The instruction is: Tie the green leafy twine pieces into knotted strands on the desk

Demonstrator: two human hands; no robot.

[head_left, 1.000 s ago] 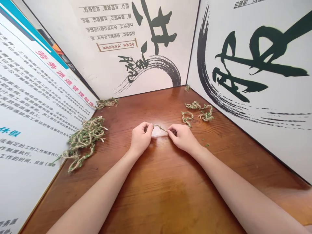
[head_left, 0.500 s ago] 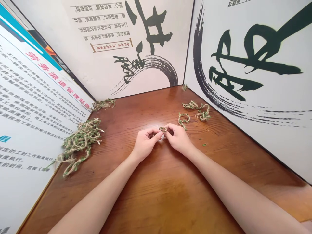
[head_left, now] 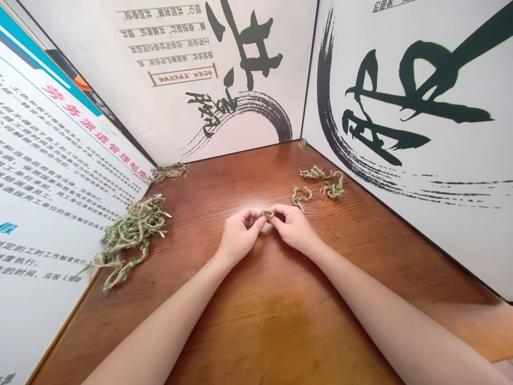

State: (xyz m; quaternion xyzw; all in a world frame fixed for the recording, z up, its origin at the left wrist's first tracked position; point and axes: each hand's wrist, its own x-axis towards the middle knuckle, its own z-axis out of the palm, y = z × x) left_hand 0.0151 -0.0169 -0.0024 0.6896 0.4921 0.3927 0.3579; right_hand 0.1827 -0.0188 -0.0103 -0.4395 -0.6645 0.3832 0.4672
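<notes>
Between my two hands is a small loop of tan and green twine (head_left: 266, 213), held just above the wooden table. My left hand (head_left: 241, 231) pinches its left side between thumb and fingers, and a bit more twine shows inside the curled fingers. On the opposite side my right hand (head_left: 292, 226) grips the same piece with thumb and forefinger. Part of the twine is hidden by the fingers. Close beyond my right hand lies a curled piece of the same leafy twine (head_left: 302, 199).
A big heap of leafy twine (head_left: 136, 230) lies at the table's left edge, with a smaller bunch (head_left: 170, 171) behind it. Knotted pieces (head_left: 333, 185) rest at the back right. Printed panels (head_left: 256, 123) enclose the wooden table (head_left: 256, 331) on three sides. Green scraps (head_left: 335, 237) lie at right.
The twine loop between my fingertips has shifted and turned slightly, showing more of its green side. Both hands stay nearly in place.
</notes>
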